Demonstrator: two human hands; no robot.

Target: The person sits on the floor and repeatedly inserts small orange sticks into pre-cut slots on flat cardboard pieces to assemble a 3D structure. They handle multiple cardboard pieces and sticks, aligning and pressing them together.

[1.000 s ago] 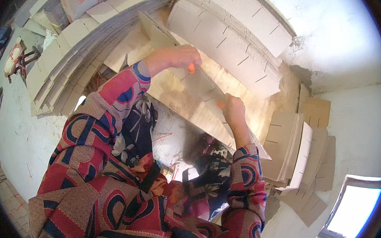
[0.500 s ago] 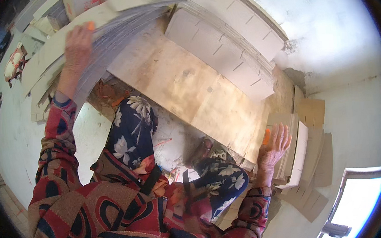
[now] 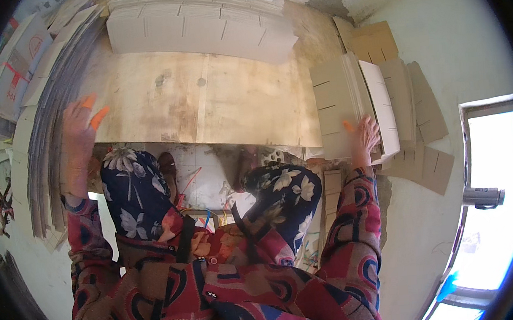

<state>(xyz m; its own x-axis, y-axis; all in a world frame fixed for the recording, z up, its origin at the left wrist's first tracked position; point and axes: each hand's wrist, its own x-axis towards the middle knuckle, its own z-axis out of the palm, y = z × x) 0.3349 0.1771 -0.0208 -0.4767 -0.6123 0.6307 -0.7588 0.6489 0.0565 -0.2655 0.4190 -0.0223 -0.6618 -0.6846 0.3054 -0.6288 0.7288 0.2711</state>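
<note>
The right hand (image 3: 363, 136) lies flat, fingers spread wide, palm down on the near end of a stack of slotted cardboard sheets (image 3: 348, 103) that stands just off the right end of the plywood desk (image 3: 205, 101). It holds nothing closed in its grip; it only presses or rests on the top sheet, with an orange finger cover showing at one fingertip. From this hand the stack runs away from the person, its long axis pointing toward the far wall, so the sheets lie lengthwise ahead of the fingers rather than across them. Further right of the desk, looser brown cardboard pieces (image 3: 420, 113) fan out on the floor, well apart from the hand. The left hand (image 3: 79, 134) is on the opposite side, raised at the left end of the desk, open and wide with its fingers apart and orange covers on two fingertips. It touches or hovers against the edge of a tall leaning pile of flat cardboard sheets (image 3: 44, 145) whose edges run along the left of the desk, front to back; whether the fingers actually press the pile I cannot tell. A third stack of pale slotted cardboard (image 3: 199, 24) lies across the far edge of the desk, out of reach of both hands. Of the two, the right hand is plainly nearer its stack, resting on it, while the desk top between the hands carries no sheet.
</note>
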